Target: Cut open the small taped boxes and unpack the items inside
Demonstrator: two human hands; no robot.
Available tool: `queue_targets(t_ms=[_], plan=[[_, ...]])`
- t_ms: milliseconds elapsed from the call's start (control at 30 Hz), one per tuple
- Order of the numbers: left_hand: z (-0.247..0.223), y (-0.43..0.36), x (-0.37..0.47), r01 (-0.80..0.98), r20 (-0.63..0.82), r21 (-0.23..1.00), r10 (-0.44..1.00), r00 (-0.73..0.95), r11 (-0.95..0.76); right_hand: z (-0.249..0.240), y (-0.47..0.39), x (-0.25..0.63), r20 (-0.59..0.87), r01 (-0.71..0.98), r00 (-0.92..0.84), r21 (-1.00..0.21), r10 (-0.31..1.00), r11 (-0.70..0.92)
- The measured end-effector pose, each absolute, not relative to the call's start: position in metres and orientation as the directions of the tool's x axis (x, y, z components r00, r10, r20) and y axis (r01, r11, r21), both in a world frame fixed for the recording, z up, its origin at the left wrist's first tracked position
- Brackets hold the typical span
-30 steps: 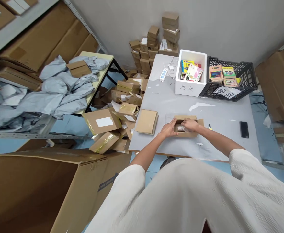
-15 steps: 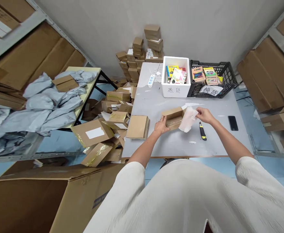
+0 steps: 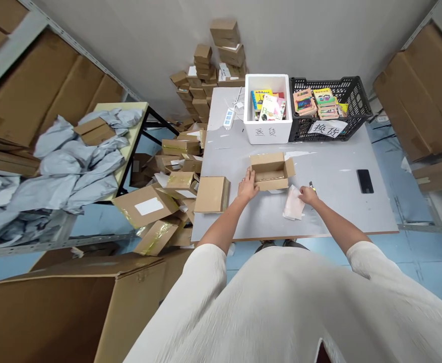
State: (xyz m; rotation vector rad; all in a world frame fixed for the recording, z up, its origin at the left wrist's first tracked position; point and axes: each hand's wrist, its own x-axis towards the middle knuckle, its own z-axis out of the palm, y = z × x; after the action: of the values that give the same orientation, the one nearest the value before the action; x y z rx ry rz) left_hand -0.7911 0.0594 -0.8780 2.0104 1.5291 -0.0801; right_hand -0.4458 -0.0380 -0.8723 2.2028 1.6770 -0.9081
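An opened small cardboard box [image 3: 269,177] rests on the grey table, with its inside facing up and an end flap out to the right. At its left end, my left hand [image 3: 248,186] grips the side wall. My right hand [image 3: 308,195] pinches the upper corner of a pale pink packet in thin, crinkled wrapping [image 3: 293,203], low over the table in front of the box. A black and yellow utility knife [image 3: 312,185] lies just behind my right hand, which hides most of it. Left of my left hand is a closed cardboard box [image 3: 211,194].
Behind stand a white foam box [image 3: 268,133] and a black crate [image 3: 357,118], both holding books. A phone [image 3: 365,181] lies at right, a power strip [image 3: 229,118] at back left. Piled cartons [image 3: 147,205] crowd the left table edge; grey parcels [image 3: 67,156] cover a side table.
My right hand has drawn the pink packet away from the box, down toward the table's front. The box has been set down level, my left hand still at its left end.
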Motion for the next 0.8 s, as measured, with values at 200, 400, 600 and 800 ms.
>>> queue_targets(t_ms=[200, 400, 600, 800], plan=[[-0.874, 0.048, -0.793, 0.896, -0.407, 0.433, 0.865, 0.294, -0.101, -0.887, -0.048, -0.434, -0.561, 0.927, 0.118, -0.233, 0.819, -0.293], [-0.869, 0.044, -0.798, 0.882, -0.370, 0.444, 0.863, 0.343, -0.160, -0.858, -0.039, -0.436, -0.110, 0.906, 0.088, -0.405, 0.990, -0.125], [-0.864, 0.039, -0.798, 0.875, -0.359, 0.461, 0.870, 0.338, -0.149, -0.831, -0.007, -0.479, -0.039, 0.924, -0.170, -0.354, 0.985, 0.145], [-0.864, 0.028, -0.797, 0.848, -0.373, 0.526, 0.879, 0.297, -0.063, -0.848, 0.004, -0.502, -0.324, 0.944, -0.131, -0.329, 0.937, 0.018]])
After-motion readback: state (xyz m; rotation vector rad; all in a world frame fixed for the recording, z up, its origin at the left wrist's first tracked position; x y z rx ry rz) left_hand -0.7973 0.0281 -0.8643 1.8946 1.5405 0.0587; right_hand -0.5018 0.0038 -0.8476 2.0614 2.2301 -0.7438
